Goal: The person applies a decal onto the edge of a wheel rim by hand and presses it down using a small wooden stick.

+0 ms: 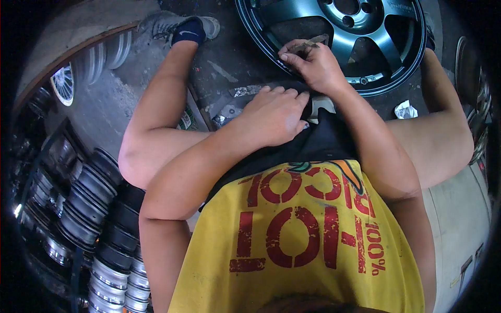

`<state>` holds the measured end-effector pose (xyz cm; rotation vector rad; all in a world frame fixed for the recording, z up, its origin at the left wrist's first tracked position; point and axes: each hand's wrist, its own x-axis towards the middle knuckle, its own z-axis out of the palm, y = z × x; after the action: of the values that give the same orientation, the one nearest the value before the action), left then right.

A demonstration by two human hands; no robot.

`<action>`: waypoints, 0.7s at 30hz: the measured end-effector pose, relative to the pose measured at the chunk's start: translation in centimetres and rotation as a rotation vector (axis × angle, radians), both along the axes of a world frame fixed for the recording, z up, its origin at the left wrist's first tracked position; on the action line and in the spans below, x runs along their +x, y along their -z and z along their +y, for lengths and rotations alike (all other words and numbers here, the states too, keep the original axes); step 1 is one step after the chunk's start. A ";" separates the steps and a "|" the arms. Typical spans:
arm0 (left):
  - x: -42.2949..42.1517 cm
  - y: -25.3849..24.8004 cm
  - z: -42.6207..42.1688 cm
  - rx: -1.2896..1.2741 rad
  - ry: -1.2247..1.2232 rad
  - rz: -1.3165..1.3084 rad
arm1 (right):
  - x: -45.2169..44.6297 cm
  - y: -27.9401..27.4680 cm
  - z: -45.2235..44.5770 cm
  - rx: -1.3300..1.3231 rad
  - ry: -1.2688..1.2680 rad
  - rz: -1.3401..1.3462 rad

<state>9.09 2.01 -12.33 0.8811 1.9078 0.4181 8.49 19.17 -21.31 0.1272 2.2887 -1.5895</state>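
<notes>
My right hand point(321, 68) is closed in a pinch on a small brownish, worn piece of sheet point(305, 47) that looks like sandpaper. It is over the near rim of a dark teal alloy wheel point(360, 39), which lies flat with its spokes and center holes facing up. My left hand point(276, 115) is curled at my lap, knuckles up, close to a whitish piece point(322, 104) on the dark shorts. Its fingertips are hidden, so what it holds, if anything, does not show.
Crumpled foil point(405, 110) and flat scraps point(248, 91) lie on the dark floor. Stacked wheel rims point(88, 203) stand at the left, with more rims point(467, 68) at the right edge. My shoe point(180, 27) is beside a brown-edged board point(78, 36).
</notes>
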 end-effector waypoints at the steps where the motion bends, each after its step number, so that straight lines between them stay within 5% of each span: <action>1: 0.0 0.0 0.0 -0.004 0.002 0.015 | 0.1 0.2 0.3 -0.001 -0.019 -0.021; 9: -0.6 -0.6 -1.1 -0.168 -0.143 0.193 | 0.3 0.1 1.1 -0.200 0.318 -0.204; 14: -1.5 0.3 -1.1 -0.294 -0.111 0.247 | 0.8 0.6 1.0 -0.185 0.246 -0.193; 17: -1.5 0.5 -0.2 -0.310 -0.104 0.098 | 1.2 1.4 1.0 -0.181 0.286 -0.121; 19: -1.6 1.2 0.1 -0.005 -0.240 -0.489 | 1.2 1.5 1.1 -0.120 0.262 -0.105; 21: -0.5 0.1 0.3 -0.030 -0.202 -0.251 | 1.1 1.7 0.9 -0.118 0.269 -0.115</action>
<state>8.54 2.27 -12.38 0.5875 1.7694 0.5912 9.60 20.12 -23.01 0.5016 2.1547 -1.7910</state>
